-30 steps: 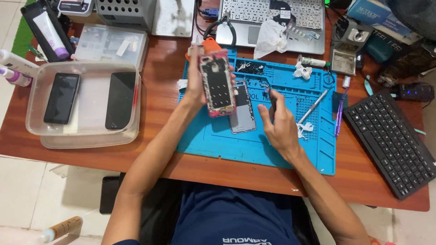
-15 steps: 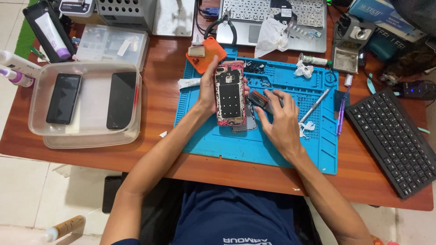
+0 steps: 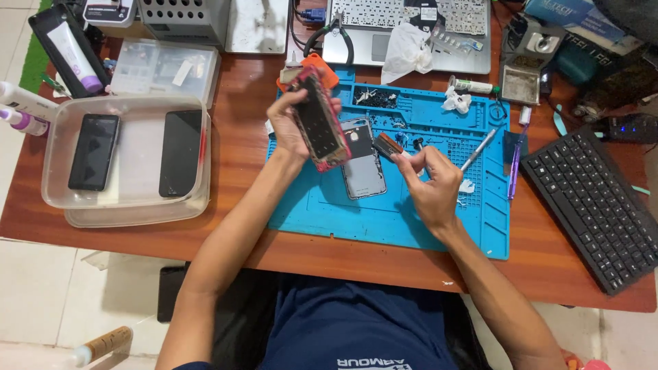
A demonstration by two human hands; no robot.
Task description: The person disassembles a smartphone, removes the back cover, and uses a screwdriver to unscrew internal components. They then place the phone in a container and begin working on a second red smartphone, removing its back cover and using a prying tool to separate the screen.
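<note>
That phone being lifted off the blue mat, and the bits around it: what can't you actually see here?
- Head view: the opened phone is motion-blurred; its inner parts are unreadable.
- The small dark piece is partly hidden by the right hand; its kind is unclear.
- The phone's far side is covered by the left hand.
- The laptop is cut off by the top edge.

Left hand [image 3: 296,123]: raised off surface, fingers curled round something flat, thumb on near edge, palm facing right-ish. Grip closed. Left forearm runs long diagonal from lower left up to wrist, elbow down by torso, wrist bent back a bit.

Right hand [image 3: 430,186]: lower, back of hand toward camera, fingers [image 3: 411,159] pinched together at tips on small piece, knuckles bunched. Right forearm comes in from lower right, wrist fairly straight. Hands near each other, not touching.
</note>
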